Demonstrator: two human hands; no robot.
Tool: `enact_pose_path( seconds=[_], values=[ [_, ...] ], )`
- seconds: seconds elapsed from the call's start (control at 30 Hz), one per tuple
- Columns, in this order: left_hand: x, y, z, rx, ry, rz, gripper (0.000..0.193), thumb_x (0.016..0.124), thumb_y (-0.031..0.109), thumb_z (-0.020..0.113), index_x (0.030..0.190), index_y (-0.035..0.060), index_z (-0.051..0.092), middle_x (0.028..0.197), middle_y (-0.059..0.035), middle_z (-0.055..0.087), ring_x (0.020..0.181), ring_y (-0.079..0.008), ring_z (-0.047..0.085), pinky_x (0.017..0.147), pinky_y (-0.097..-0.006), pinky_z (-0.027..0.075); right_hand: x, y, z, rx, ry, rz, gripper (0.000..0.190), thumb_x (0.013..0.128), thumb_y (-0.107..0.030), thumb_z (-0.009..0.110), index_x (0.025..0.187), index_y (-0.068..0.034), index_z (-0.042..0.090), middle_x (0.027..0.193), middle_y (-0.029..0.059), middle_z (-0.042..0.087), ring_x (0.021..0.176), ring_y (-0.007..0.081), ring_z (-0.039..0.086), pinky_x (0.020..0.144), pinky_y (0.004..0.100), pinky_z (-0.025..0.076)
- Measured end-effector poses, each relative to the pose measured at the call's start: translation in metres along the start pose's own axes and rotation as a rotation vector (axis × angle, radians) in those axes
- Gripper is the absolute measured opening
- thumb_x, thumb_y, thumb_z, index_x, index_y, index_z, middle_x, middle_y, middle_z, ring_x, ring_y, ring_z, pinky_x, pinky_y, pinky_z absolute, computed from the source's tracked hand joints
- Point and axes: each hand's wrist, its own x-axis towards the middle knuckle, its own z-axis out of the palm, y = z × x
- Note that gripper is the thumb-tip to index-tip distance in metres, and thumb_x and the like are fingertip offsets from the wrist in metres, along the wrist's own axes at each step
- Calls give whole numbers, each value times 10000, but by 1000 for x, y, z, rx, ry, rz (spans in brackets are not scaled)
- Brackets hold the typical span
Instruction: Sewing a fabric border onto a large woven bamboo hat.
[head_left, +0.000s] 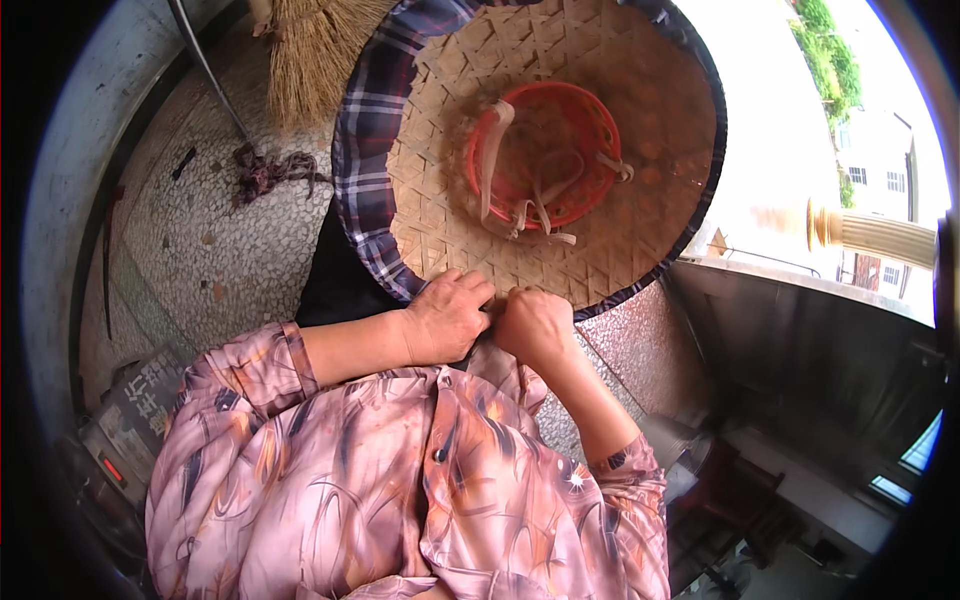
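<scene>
Before me a wide woven bamboo hat (442, 187) shows its inside, its edge wrapped in dark plaid cloth (371, 150). A red plastic ring (611, 142), apparently the head support, sits at its centre with pale cloth straps (491, 161) tied to it. My left hand (450, 315) grips the near edge of the hat, fingers curled over the cloth binding. Close beside it on the right, my right hand (534, 322) is closed at the same edge. Whether a small tool is between the fingers is hidden.
A straw broom (307, 67) and a mop with a dark cloth head (262, 172) are on the speckled stone floor (240, 262) at left. A box bearing writing (142, 405) lies at lower left. Dark furniture (735, 487) stands at lower right, and a pale column (877, 232) outside at right.
</scene>
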Motion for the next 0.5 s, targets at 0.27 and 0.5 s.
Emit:
enact_pose_path(
  seconds=[0.27,0.5],
  values=[
    [0,1,0,6,43,15,135,757,179,664,841,111,745,965,-76,587,983,-273,573,823,-408,454,20,25,18,1088,351,89,149,866,-155,646,835,-20,592,732,182,697,647,262,722,584,385,570],
    [2,0,1,-5,62,-6,75,794,192,698,795,120,719,893,-60,572,929,-262,576,785,-398,448,-8,26,-92,1817,164,-190,82,1022,-149,579,1026,-68,593,694,80,653,504,158,628,445,272,526]
  ],
)
